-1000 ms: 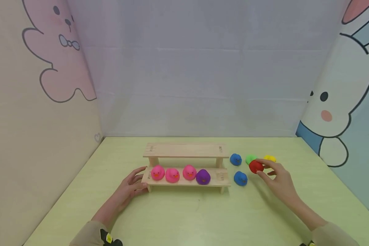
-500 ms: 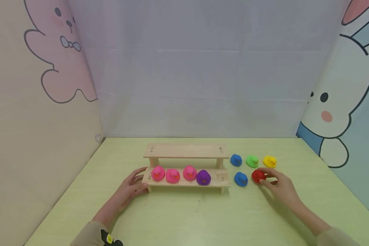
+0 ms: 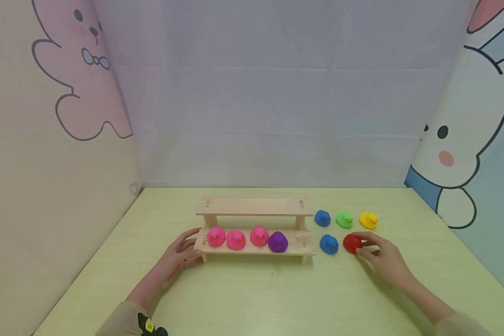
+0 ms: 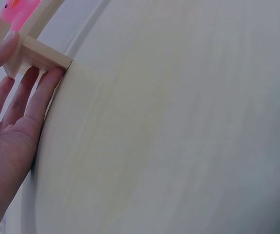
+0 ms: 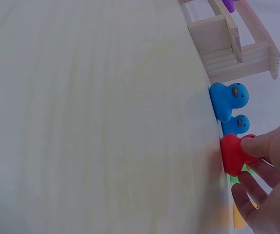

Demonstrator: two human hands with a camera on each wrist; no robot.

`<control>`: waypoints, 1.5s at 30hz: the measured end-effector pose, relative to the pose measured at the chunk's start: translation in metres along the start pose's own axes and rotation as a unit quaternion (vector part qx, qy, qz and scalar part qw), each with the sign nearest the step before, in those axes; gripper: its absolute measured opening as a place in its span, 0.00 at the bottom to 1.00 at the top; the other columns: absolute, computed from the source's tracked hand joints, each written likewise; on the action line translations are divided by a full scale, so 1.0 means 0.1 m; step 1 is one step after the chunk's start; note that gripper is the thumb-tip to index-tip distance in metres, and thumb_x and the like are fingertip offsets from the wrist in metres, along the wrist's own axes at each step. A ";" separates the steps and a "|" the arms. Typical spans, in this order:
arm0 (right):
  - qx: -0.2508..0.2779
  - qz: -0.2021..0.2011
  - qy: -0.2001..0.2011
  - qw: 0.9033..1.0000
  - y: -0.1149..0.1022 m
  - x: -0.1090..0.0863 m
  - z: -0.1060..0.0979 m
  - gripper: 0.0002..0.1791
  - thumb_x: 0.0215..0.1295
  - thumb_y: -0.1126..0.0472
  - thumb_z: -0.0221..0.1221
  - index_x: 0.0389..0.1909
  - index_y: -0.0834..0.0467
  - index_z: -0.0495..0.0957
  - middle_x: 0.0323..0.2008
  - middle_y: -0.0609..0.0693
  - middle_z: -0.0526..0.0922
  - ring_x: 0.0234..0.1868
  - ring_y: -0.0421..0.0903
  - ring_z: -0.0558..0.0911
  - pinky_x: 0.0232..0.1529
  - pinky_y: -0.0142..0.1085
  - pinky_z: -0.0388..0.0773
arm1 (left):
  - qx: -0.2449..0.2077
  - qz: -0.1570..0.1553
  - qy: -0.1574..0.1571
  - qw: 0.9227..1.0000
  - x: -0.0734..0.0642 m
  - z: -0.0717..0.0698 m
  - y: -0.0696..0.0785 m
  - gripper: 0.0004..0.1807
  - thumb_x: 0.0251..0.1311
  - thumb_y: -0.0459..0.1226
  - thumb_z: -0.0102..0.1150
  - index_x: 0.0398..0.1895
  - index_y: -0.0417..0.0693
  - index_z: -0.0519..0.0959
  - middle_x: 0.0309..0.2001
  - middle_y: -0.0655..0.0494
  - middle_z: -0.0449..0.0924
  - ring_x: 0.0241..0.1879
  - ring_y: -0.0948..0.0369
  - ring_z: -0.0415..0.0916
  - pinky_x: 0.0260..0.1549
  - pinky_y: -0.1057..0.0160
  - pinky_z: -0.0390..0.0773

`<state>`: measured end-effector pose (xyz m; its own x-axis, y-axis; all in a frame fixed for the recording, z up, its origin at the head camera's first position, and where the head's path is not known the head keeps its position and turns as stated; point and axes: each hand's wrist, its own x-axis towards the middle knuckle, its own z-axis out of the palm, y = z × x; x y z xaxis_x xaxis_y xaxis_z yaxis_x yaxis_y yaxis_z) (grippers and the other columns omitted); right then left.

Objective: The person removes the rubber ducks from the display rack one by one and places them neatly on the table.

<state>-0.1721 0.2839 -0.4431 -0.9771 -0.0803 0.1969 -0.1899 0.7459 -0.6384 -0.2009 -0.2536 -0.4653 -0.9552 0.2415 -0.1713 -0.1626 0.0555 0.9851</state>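
Observation:
My right hand (image 3: 384, 257) pinches a red rubber duck (image 3: 353, 243) between thumb and forefinger. In the right wrist view the red duck (image 5: 233, 155) stands upright right at the tabletop, its head partly behind the thumb. My left hand (image 3: 178, 255) touches the left end of a two-step wooden rack (image 3: 252, 206). The left wrist view shows its fingers (image 4: 42, 95) fairly straight against the end of the rack, the thumb near the board's edge. On the lower step sit three pink ducks (image 3: 236, 240) and a purple duck (image 3: 278, 242).
Right of the rack, two blue ducks (image 3: 329, 244) stand one behind the other. Behind the red duck are a green duck (image 3: 344, 220) and a yellow duck (image 3: 368, 220). The pale table (image 3: 252, 298) meets a cloth backdrop (image 3: 243, 140) at the rear, with printed side panels.
The red duck has come down toward the table, nearer to me and slightly right, held by my right hand. The green and yellow ducks now show fully. My left hand stays at the rack.

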 end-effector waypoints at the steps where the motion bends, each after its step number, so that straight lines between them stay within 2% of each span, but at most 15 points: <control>1: 0.001 0.002 -0.002 1.000 0.00 0.00 0.00 0.22 0.65 0.69 0.64 0.60 0.60 0.79 0.54 0.63 0.85 0.49 0.57 0.83 0.38 0.23 0.81 | -0.001 0.000 -0.001 1.000 0.00 0.00 0.00 0.40 0.70 0.36 0.59 0.81 0.52 0.52 0.74 0.39 0.62 0.60 0.61 0.79 0.58 0.62 0.84; 16: 0.002 0.005 -0.004 1.000 0.00 0.00 -0.01 0.22 0.65 0.69 0.65 0.61 0.60 0.79 0.54 0.62 0.85 0.49 0.57 0.83 0.38 0.23 0.82 | -0.008 0.004 -0.006 1.000 -0.02 0.00 0.02 0.41 0.70 0.35 0.59 0.81 0.51 0.51 0.72 0.43 0.65 0.59 0.63 0.80 0.57 0.62 0.84; 45: -0.004 0.010 -0.020 1.000 0.05 0.00 -0.03 0.23 0.65 0.67 0.65 0.62 0.60 0.79 0.57 0.65 0.83 0.52 0.59 0.82 0.39 0.20 0.80 | -0.013 0.006 -0.012 1.000 -0.03 0.01 0.02 0.40 0.71 0.35 0.58 0.81 0.52 0.51 0.75 0.38 0.60 0.59 0.64 0.80 0.58 0.61 0.84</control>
<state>-0.1728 0.2897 -0.4438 -0.9837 -0.0913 0.1548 -0.1700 0.7524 -0.6364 -0.1985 -0.2537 -0.4625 -0.9508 0.2656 -0.1598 -0.1583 0.0273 0.9870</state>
